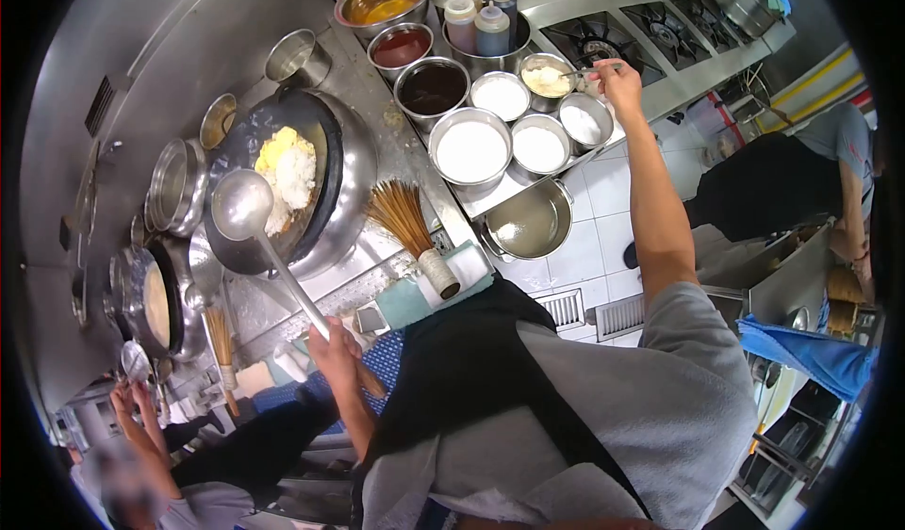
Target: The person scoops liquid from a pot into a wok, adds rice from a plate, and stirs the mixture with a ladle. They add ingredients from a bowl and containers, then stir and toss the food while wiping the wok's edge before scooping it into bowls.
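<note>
Left hand [335, 353] grips ladle [242, 207], wok [247, 134] lying ahead

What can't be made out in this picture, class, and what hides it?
Head view:
Wok: partly covered by yellow and white food.
Bases of the squeeze bottles: behind the wall of their pot.
Part of the ladle: inside the left hand.
Tip of the utensil in the right hand: too small.
Co-worker's head, lower left: blurred.

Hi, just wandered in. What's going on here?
A person stands at a wok holding rice and what looks like egg. The left hand holds a ladle over it. The right hand holds a utensil at a bowl of pale stuff.
</note>
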Available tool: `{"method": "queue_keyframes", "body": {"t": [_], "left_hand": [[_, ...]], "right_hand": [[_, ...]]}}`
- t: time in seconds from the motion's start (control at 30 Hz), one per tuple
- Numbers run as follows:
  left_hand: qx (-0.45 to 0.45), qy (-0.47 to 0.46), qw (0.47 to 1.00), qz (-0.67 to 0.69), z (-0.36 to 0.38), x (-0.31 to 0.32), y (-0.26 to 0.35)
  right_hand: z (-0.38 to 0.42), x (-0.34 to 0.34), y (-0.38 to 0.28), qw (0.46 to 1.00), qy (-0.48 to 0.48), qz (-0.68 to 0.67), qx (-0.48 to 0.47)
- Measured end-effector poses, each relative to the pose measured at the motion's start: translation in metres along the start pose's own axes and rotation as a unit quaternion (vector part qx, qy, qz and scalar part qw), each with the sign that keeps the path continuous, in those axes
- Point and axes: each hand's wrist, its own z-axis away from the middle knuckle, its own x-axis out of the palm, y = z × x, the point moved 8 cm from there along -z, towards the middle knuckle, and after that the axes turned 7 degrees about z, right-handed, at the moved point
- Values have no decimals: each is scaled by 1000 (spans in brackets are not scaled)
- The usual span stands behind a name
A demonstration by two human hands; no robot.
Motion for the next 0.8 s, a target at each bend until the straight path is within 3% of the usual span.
{"method": "queue_keyframes", "body": {"t": [0.33, 0.47, 0.6, 0.67, 0.73, 0.77, 0.8], "left_hand": [[22, 22, 999, 28, 11, -46, -13], [26, 23, 999, 30, 12, -61, -15], [30, 28, 998, 55, 8, -71, -18], [24, 41, 997, 63, 5, -76, -18], [18, 41, 995, 88, 7, -81, -17], [17, 40, 994, 103, 6, -80, -16], [13, 39, 993, 110, 7, -78, -11]], "right_hand": [[0, 55, -85, 995, -70, 31, -62], [18, 131, -142, 989, -128, 44, -65], [77, 252, -230, 962, -234, -41, -132], [127, 265, -298, 908, -113, 176, -364], [148, 228, -316, 911, -66, 196, -356], [145, 205, -307, 892, -42, 275, -356], [143, 180, -289, 882, -77, 331, -327]]}}
